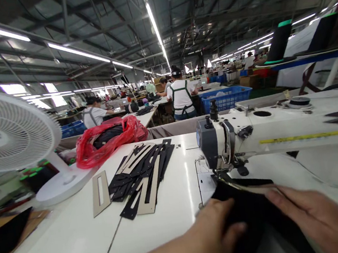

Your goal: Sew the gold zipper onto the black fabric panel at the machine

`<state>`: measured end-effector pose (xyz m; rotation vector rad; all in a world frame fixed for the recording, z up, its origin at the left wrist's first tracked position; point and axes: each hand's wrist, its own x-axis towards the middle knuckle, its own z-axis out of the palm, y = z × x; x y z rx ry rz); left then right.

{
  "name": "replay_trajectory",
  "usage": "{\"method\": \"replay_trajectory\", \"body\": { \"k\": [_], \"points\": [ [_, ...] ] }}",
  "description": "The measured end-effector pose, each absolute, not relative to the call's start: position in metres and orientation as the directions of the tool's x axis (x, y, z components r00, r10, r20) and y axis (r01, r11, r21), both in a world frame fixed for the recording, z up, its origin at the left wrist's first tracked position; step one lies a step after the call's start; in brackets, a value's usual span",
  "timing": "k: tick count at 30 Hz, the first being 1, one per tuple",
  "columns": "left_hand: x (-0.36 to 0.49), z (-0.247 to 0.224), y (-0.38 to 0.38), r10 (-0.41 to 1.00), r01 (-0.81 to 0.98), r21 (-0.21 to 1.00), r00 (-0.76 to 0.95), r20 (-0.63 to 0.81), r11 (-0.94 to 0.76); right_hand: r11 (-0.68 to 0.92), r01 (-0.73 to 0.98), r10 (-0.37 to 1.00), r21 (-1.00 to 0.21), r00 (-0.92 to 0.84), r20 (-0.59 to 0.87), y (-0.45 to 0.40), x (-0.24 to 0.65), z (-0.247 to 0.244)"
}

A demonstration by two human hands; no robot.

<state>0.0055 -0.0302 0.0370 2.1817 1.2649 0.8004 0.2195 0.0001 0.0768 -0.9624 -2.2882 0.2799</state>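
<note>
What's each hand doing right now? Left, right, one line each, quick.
Left hand: open, fingers flat, pressing on the black fabric by the sewing machine.
Right hand: open, fingers flat on the same fabric; no grip.

Up and to the left of your left hand, a heap of black cut strips [140, 171] lies on the white bench [78, 242], mixed with tan card templates [100, 192]. Beyond that heap sits a red plastic bag [109, 144] with dark pieces inside. Far to your left a white desk fan [4, 131] stands on its round base. Straight ahead, well beyond your hands, a person in a white shirt and green apron straps [181, 98] stands beside a blue crate [226, 97].
</note>
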Motion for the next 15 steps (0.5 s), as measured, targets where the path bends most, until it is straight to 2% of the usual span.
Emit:
{"method": "replay_trajectory", "body": {
  "k": [1,3,6,8,11,15],
  "points": [
    [0.015,0.038,-0.032,0.851,0.504,0.740,0.494,0.177,-0.446,0.719,0.549,0.695,-0.426,-0.560,0.451,0.009,0.220,0.090],
    [0.028,0.038,-0.030,0.797,0.425,0.776,0.582,0.159,-0.465,0.775,0.503,0.632,-0.383,-0.644,0.432,0.026,0.222,0.111],
    [0.024,0.036,-0.013,0.866,0.552,0.669,0.354,0.354,-0.499,0.860,0.424,0.510,-0.284,-0.732,0.452,0.040,0.224,0.124],
    [0.014,0.035,0.000,0.823,0.611,0.582,0.229,0.520,-0.538,0.885,0.392,0.466,-0.251,-0.756,0.460,0.041,0.225,0.124],
    [0.007,0.033,0.016,0.729,0.625,0.471,0.244,0.639,-0.622,0.903,0.372,0.429,-0.213,-0.765,0.480,0.037,0.223,0.120],
    [0.015,0.031,0.024,0.727,0.657,0.438,0.254,0.638,-0.613,0.900,0.385,0.434,-0.204,-0.747,0.504,0.034,0.218,0.119]
  ]
}}
